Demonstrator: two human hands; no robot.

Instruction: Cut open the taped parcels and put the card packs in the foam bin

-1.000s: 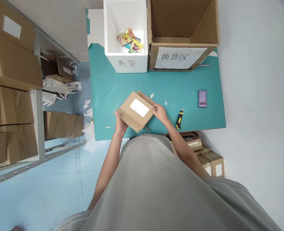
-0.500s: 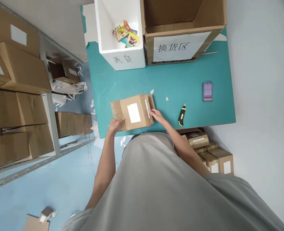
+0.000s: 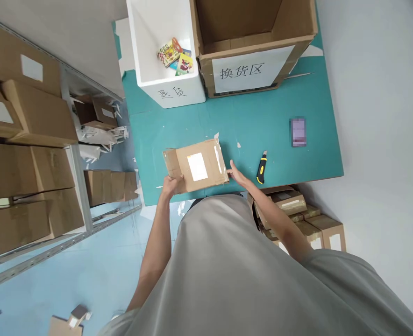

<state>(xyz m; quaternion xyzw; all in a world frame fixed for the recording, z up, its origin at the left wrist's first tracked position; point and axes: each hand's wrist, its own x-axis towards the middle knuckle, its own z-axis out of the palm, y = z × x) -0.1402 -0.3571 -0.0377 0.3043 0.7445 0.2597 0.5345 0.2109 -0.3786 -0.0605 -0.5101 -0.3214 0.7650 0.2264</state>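
Note:
A small flattened-looking cardboard box (image 3: 211, 165) with a white label lies tilted at the front of the green table. My left hand (image 3: 171, 185) grips its lower left corner by the open flap, thumb on top. At the box's right end is my right hand (image 3: 237, 175), thumb apart from the fingers; the fingertips touch or nearly touch the edge. Clear tape and a torn white strip run along that end. A black and yellow utility knife (image 3: 261, 169) lies right of my right hand, blade tip showing.
At the back of the green table (image 3: 178, 126) stand a white foam bin (image 3: 171, 93) holding several colourful small packs and a large open carton (image 3: 206, 70). A blurred purple item (image 3: 298, 132) lies at right. Boxes fill the left shelf (image 3: 82, 191); more boxes (image 3: 329, 228) sit below the table.
The right end flap has been folded closed, and my right hand has moved off it to the right with its thumb spread. My left hand still holds the left flap.

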